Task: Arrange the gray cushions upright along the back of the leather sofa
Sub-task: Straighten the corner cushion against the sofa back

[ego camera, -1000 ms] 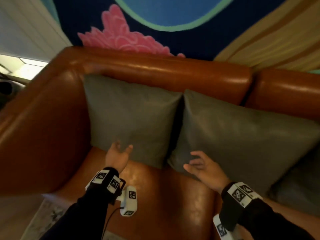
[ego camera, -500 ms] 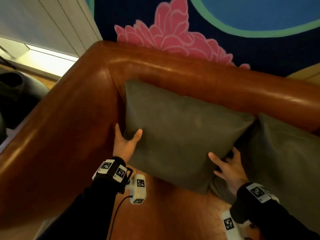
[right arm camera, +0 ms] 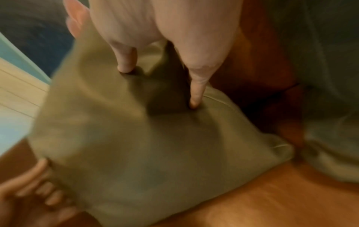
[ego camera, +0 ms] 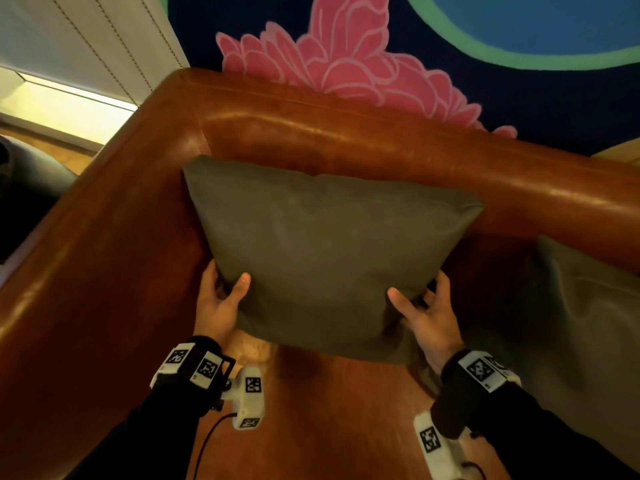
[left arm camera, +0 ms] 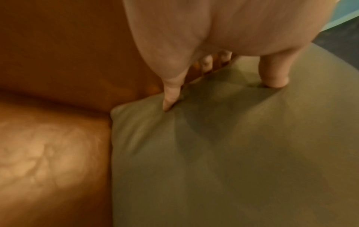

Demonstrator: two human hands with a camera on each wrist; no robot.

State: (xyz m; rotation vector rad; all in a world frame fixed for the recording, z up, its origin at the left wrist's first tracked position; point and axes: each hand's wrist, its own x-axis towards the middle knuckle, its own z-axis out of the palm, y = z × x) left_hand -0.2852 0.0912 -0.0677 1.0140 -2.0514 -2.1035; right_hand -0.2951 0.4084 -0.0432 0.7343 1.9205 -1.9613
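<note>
A gray cushion (ego camera: 325,258) stands tilted in the corner of the brown leather sofa (ego camera: 346,140), its top edge near the backrest. My left hand (ego camera: 221,299) grips its lower left edge, thumb on the front and fingers behind. My right hand (ego camera: 422,313) grips the lower right edge the same way. In the left wrist view the thumb presses into the cushion (left arm camera: 233,145); in the right wrist view fingers dig into the cushion (right arm camera: 136,138). A second gray cushion (ego camera: 588,323) leans on the backrest to the right.
The sofa's left armrest (ego camera: 86,271) rises close beside the held cushion. The seat (ego camera: 329,410) lies below my hands. A painted wall with a pink flower (ego camera: 339,64) stands behind the sofa. A dark object (ego camera: 27,188) sits beyond the armrest at left.
Both hands moved from reaching toward the left cushion to gripping its lower edges, and the cushion has lifted off the seat and away from the second cushion.
</note>
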